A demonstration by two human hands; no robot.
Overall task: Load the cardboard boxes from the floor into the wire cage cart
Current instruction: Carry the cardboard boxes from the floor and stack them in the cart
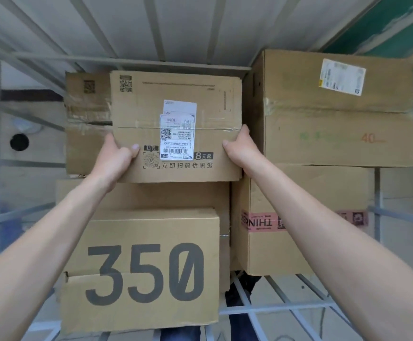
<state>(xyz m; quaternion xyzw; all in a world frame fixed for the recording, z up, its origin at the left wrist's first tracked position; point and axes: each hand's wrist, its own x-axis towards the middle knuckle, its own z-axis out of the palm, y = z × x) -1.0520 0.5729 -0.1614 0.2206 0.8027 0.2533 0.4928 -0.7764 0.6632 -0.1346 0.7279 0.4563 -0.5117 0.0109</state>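
Observation:
I hold a flat brown cardboard box (175,94) with white shipping labels and printed Chinese text between both hands, inside the wire cage cart (131,62). My left hand (115,156) grips its lower left edge, my right hand (239,150) its lower right edge. The box sits high on the stack, above a plain box (151,195) and in front of a taped box (84,119) behind it on the left. Whether its bottom rests on the stack is hidden.
A box marked 350 (141,271) lies at the front lower left. To the right stand a large box with a label (335,107) and under it a box with pink tape (299,217). Wire floor (286,308) shows at the lower right.

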